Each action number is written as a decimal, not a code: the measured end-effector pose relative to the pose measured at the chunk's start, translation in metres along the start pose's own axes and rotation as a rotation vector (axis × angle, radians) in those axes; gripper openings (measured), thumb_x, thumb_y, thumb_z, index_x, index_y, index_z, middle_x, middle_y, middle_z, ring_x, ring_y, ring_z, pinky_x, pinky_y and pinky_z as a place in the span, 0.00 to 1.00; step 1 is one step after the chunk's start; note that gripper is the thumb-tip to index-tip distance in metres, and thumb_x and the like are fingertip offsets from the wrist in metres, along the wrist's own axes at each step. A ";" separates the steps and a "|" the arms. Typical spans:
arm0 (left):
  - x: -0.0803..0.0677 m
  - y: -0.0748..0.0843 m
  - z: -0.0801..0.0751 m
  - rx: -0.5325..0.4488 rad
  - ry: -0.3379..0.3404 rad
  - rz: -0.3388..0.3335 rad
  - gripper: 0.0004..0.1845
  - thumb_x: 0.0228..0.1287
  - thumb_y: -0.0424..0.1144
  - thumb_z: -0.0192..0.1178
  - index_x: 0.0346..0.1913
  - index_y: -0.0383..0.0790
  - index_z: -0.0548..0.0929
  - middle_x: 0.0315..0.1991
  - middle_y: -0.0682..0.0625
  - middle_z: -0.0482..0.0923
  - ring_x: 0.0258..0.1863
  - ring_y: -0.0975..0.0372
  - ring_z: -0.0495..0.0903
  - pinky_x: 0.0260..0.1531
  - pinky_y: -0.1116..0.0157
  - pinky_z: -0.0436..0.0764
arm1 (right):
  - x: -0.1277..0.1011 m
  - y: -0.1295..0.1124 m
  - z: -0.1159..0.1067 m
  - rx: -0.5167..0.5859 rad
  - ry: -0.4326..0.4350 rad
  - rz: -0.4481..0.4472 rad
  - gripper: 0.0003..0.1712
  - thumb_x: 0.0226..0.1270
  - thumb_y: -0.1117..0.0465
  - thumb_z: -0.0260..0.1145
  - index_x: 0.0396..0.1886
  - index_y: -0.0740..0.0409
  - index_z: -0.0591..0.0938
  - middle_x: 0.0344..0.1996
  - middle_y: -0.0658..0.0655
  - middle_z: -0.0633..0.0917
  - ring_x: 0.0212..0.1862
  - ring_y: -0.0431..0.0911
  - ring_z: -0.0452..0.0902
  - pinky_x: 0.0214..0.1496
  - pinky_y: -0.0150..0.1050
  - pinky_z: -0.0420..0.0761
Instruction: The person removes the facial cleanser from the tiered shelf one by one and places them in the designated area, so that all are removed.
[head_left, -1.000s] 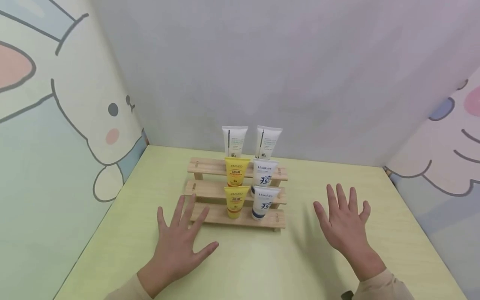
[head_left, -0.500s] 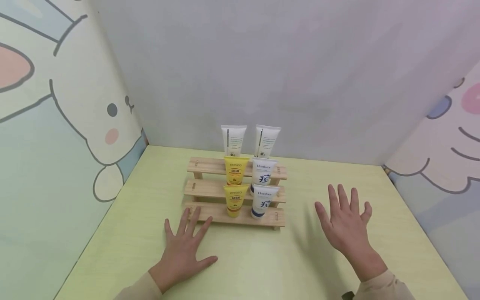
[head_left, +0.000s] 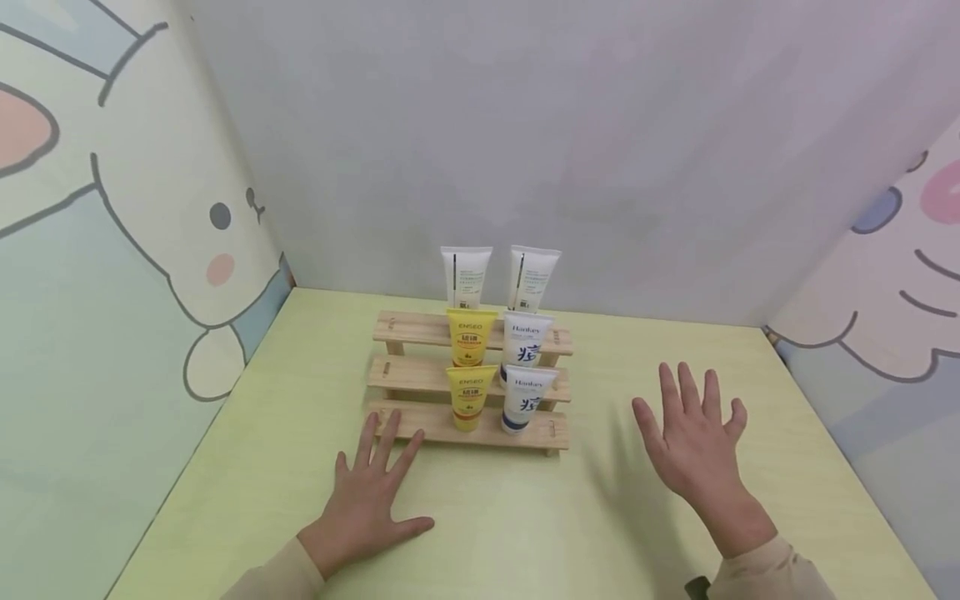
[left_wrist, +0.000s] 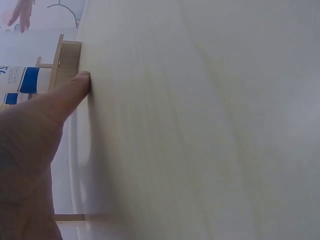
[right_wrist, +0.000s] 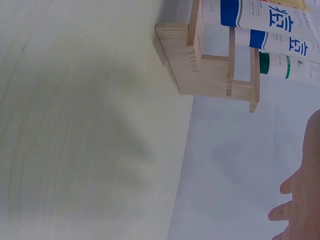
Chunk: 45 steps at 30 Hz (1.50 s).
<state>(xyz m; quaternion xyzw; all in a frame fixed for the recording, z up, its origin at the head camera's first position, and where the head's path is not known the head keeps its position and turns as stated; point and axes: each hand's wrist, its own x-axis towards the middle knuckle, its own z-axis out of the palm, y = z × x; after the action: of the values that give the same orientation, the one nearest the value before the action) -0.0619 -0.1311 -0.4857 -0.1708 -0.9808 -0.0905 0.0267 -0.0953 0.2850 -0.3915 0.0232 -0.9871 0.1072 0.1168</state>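
Note:
A three-step wooden rack (head_left: 420,426) holds several squeeze tubes standing on their caps. Two yellow tubes (head_left: 468,398) stand on the lower and middle steps, left of two white tubes with blue lettering (head_left: 528,400). On the top step are two plain white tubes (head_left: 466,279), their lower ends partly hidden. My left hand (head_left: 367,500) is spread, its fingertips overlapping the left end of the lowest step in the head view. Well to the right of the rack, my right hand (head_left: 696,450) is held with fingers extended, holding nothing.
The rack stands on a pale yellow table (head_left: 510,525), near a grey backdrop (head_left: 525,150). Side walls with cartoon drawings (head_left: 187,208) enclose the table left and right. A dark object (head_left: 697,587) shows at the right sleeve.
My left hand has drawn back toward me and slightly right, away from over the rack's left side. The right hand stays nearly still; the tubes keep their places.

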 end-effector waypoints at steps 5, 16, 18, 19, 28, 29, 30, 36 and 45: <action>0.000 -0.003 0.000 -0.006 0.012 -0.002 0.60 0.41 0.79 0.60 0.78 0.59 0.51 0.80 0.45 0.35 0.78 0.41 0.36 0.50 0.25 0.66 | 0.018 -0.005 -0.010 0.239 0.063 -0.096 0.35 0.79 0.45 0.39 0.79 0.55 0.49 0.76 0.66 0.55 0.76 0.67 0.45 0.64 0.70 0.42; 0.000 -0.002 -0.004 -0.022 0.042 0.004 0.60 0.41 0.77 0.62 0.77 0.58 0.52 0.80 0.44 0.37 0.78 0.41 0.38 0.50 0.25 0.65 | 0.101 -0.049 -0.065 1.277 0.091 -0.243 0.28 0.81 0.49 0.39 0.76 0.51 0.57 0.74 0.56 0.62 0.74 0.46 0.60 0.70 0.40 0.51; 0.000 -0.001 -0.004 -0.023 0.041 0.008 0.60 0.42 0.77 0.63 0.77 0.57 0.52 0.80 0.44 0.37 0.78 0.40 0.38 0.50 0.25 0.65 | 0.112 -0.057 -0.069 1.418 0.081 -0.255 0.27 0.80 0.49 0.43 0.74 0.49 0.60 0.72 0.55 0.65 0.72 0.48 0.62 0.69 0.41 0.51; 0.000 -0.001 -0.004 -0.022 0.044 0.010 0.60 0.42 0.77 0.63 0.77 0.57 0.52 0.80 0.43 0.38 0.77 0.40 0.38 0.50 0.25 0.65 | 0.117 -0.060 -0.070 1.459 0.076 -0.250 0.26 0.80 0.49 0.44 0.73 0.49 0.61 0.71 0.55 0.67 0.72 0.49 0.63 0.68 0.42 0.51; 0.000 -0.001 -0.003 -0.026 0.025 0.002 0.61 0.40 0.78 0.62 0.78 0.59 0.51 0.81 0.45 0.35 0.78 0.41 0.36 0.51 0.25 0.65 | 0.148 -0.085 -0.040 1.162 -0.138 -0.158 0.31 0.79 0.46 0.44 0.77 0.44 0.54 0.74 0.55 0.64 0.73 0.54 0.63 0.77 0.57 0.50; 0.001 -0.001 -0.003 -0.031 0.020 0.001 0.61 0.41 0.78 0.62 0.78 0.59 0.51 0.81 0.45 0.35 0.78 0.41 0.36 0.52 0.24 0.64 | 0.152 -0.087 -0.037 1.112 -0.153 -0.159 0.31 0.78 0.45 0.46 0.77 0.43 0.54 0.74 0.56 0.64 0.73 0.54 0.63 0.77 0.57 0.52; 0.001 -0.001 -0.003 -0.034 0.015 0.000 0.61 0.41 0.78 0.62 0.78 0.60 0.50 0.81 0.45 0.34 0.78 0.41 0.35 0.52 0.24 0.64 | 0.155 -0.090 -0.034 1.073 -0.166 -0.159 0.31 0.77 0.45 0.48 0.76 0.41 0.55 0.73 0.56 0.65 0.73 0.53 0.63 0.76 0.57 0.54; 0.003 0.001 -0.003 -0.030 0.019 0.001 0.61 0.40 0.78 0.63 0.78 0.58 0.50 0.81 0.45 0.35 0.78 0.41 0.36 0.52 0.25 0.64 | 0.164 -0.101 -0.025 1.006 -0.246 -0.165 0.33 0.73 0.45 0.57 0.74 0.32 0.57 0.59 0.55 0.71 0.63 0.48 0.68 0.72 0.55 0.63; 0.002 0.002 -0.004 -0.006 0.038 0.008 0.61 0.40 0.78 0.63 0.77 0.57 0.53 0.80 0.44 0.38 0.78 0.40 0.40 0.50 0.25 0.66 | 0.167 -0.102 -0.013 1.108 -0.296 -0.174 0.34 0.73 0.50 0.58 0.74 0.35 0.58 0.63 0.56 0.75 0.63 0.43 0.72 0.73 0.55 0.65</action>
<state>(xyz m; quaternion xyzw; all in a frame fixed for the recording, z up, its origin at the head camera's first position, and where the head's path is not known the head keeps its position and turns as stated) -0.0626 -0.1296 -0.4814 -0.1733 -0.9791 -0.0967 0.0451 -0.2470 0.1845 -0.3184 0.1768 -0.7840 0.5935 -0.0435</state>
